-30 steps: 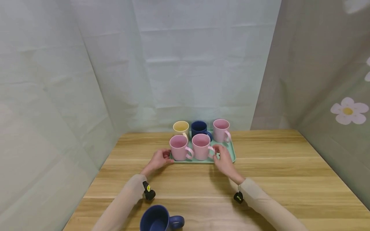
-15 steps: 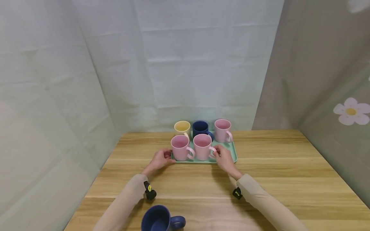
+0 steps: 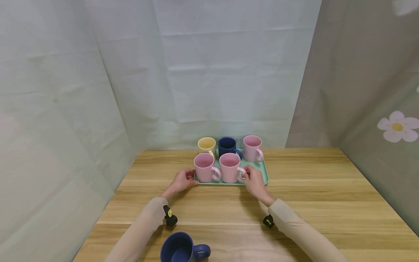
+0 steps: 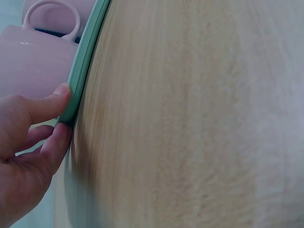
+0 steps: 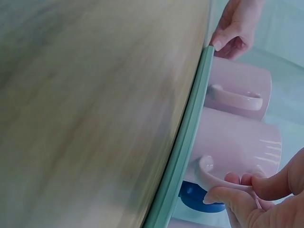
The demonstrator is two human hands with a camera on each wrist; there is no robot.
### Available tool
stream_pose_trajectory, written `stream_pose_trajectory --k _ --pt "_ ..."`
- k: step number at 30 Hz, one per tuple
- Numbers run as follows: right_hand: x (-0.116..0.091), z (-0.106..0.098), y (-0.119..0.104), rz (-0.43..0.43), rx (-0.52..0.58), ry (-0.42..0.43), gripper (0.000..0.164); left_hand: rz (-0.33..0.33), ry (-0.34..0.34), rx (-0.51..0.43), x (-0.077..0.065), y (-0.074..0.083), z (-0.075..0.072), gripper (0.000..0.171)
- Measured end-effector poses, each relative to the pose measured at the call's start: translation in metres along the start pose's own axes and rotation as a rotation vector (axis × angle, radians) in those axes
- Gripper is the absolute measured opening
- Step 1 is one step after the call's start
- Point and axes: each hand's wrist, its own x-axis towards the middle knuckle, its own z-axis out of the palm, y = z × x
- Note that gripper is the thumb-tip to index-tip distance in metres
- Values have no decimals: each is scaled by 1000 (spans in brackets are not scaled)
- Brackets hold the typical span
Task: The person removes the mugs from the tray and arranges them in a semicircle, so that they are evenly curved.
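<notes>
A green tray (image 3: 255, 168) lies near the back edge of the table with several mugs standing on it. My left hand (image 3: 183, 181) grips the tray's front left corner, thumb on top of the rim and fingers beneath, as the left wrist view shows. Beside it is a pink mug (image 3: 203, 170). My right hand (image 3: 255, 182) pinches the handle of the front middle pink mug (image 3: 229, 170), which stands upright on the tray; the right wrist view shows thumb and fingers round that handle (image 5: 216, 179).
Behind, on the tray, stand a yellow mug (image 3: 206, 144), a blue mug (image 3: 226, 146) and another pink mug (image 3: 251, 149). A dark blue mug (image 3: 178, 249) sits near the table's front. Cloth drapes (image 3: 229, 72) enclose the wooden table (image 3: 311, 203).
The right fingers have closed in on the pink mug's handle. The left hand stays at the tray corner, and the mugs hold nearly the same places; the view shifts slightly.
</notes>
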Motion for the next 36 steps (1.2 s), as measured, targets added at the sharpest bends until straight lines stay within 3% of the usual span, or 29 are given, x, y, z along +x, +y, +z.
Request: stream_pose_trajectory --k 23,36 --pt "-7 -32 -25 47 33 -23 9 -17 2 19 1 -1 -1 51" --pt "-16 -43 -35 8 53 -27 8 -9 -6 5 0 0 -1 51"
